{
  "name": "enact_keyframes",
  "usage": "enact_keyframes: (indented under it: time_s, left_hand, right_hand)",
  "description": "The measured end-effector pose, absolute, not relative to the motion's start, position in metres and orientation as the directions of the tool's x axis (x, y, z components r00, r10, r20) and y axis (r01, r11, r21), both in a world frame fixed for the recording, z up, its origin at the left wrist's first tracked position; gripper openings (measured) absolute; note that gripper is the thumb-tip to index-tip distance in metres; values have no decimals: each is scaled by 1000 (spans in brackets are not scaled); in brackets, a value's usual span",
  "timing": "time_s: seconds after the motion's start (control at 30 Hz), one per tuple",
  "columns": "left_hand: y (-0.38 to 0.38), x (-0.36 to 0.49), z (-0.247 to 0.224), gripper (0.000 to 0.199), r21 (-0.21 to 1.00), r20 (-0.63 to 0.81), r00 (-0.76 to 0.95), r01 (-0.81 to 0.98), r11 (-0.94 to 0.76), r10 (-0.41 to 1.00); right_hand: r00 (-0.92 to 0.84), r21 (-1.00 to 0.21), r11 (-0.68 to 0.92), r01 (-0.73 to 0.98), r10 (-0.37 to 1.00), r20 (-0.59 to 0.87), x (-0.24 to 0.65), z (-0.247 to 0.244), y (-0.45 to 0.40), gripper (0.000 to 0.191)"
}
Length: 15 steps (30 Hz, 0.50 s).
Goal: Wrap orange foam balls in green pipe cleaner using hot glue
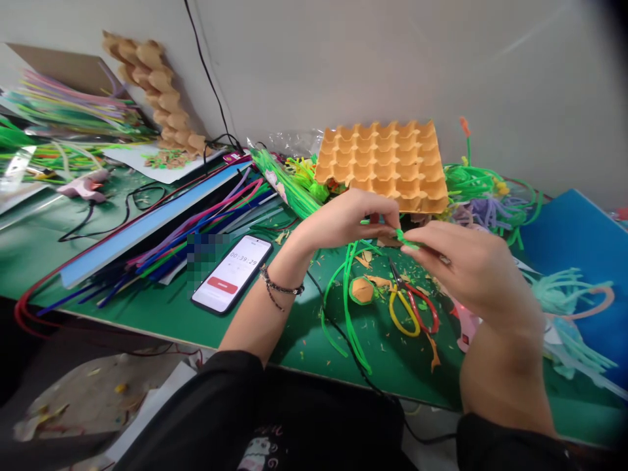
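Observation:
My left hand [350, 217] and my right hand [464, 265] meet above the table, fingertips pinched on a small twisted piece of bright green pipe cleaner [402, 236]. Part of that piece is hidden by the fingers. Below them, long green pipe cleaners [348, 314] lie on or hang over the table. A small orange-tan cardboard cup [362, 290] edged in green sits beside them. To its right lie scissors [401, 286] with one yellow and one red handle. A pink glue gun [465, 326] is partly hidden behind my right wrist.
A tan egg tray [383, 163] leans at the back. A phone [232, 275] showing a timer lies left, beside bundled coloured pipe cleaners [196, 239]. Another pink glue gun [86, 186] is further left. A blue board [579, 261] and pale teal pipe cleaners [564, 294] are at right. Scraps litter the green table [304, 340].

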<state>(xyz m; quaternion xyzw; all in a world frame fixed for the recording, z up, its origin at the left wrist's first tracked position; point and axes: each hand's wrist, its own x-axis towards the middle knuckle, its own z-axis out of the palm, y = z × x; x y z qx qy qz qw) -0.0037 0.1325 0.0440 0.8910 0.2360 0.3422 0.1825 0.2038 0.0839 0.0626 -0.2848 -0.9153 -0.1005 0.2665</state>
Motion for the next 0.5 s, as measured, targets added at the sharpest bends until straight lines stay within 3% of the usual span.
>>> enact_keyframes:
  time_s: [0.2,0.37,0.43,0.5]
  left_hand:
    - [129,4,42,10,334,659,602,303,-893,451]
    - [120,12,46,17,115,703,500,623,-774,507]
    - [120,13,46,14,131,693,484,644,-754,534]
    - [121,10,47,9,253,652,505,558,-790,565]
  right_hand:
    - [-634,19,790,612,476,610,203,63,85,17]
    - [-580,-115,726,678,624,524,207,64,91,23]
    - [-580,-166,721,673,653,486,208,65,94,19]
    - [-585,-163,727,667,647,488,209,65,94,16]
